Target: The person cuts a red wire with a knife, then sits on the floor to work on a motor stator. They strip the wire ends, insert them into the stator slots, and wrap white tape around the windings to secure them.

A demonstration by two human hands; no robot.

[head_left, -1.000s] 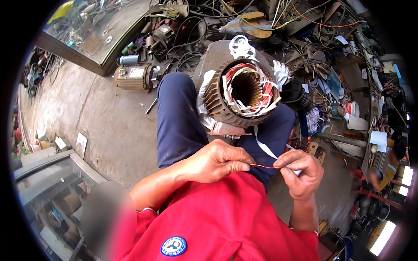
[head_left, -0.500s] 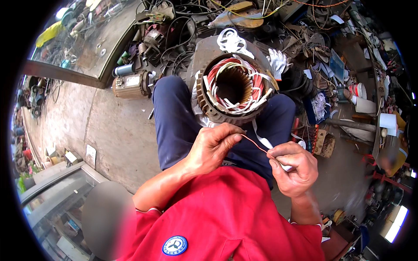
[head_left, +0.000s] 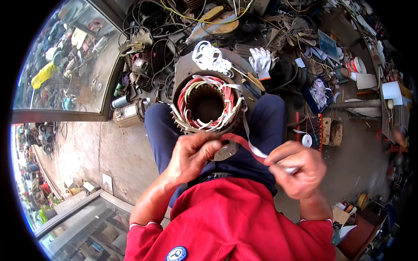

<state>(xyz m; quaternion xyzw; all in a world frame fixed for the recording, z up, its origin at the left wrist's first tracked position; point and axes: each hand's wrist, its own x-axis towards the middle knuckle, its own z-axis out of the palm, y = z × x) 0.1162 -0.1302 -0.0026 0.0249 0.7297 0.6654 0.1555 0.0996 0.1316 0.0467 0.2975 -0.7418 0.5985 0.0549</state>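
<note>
An open motor stator (head_left: 176,92) rests upright between my knees, its ring of windings (head_left: 186,114) wrapped in red sleeving and bound with white ties. My left hand (head_left: 194,155) is closed, thumb against fingers, just in front of the stator. From its fingertips a reddish wire (head_left: 244,142), smeared into a broad band, runs across to my right hand (head_left: 301,167). That hand is closed on the wire's other end and on a white tape (head_left: 257,152) leading down from the stator's side. A small pale piece, which I cannot make out, shows between its fingers.
Behind the stator lies a heap of white tape (head_left: 211,58), with a wooden-handled tool (head_left: 255,81) and a white glove (head_left: 260,61) to its right. Farther right are a white tape roll (head_left: 307,140) and a cardboard box (head_left: 335,132). A motor (head_left: 127,116) sits at left.
The view has shifted, so the stator appears lower and farther left. The wire between my hands was a thin line and is now a blurred band. My hands are slightly farther apart.
</note>
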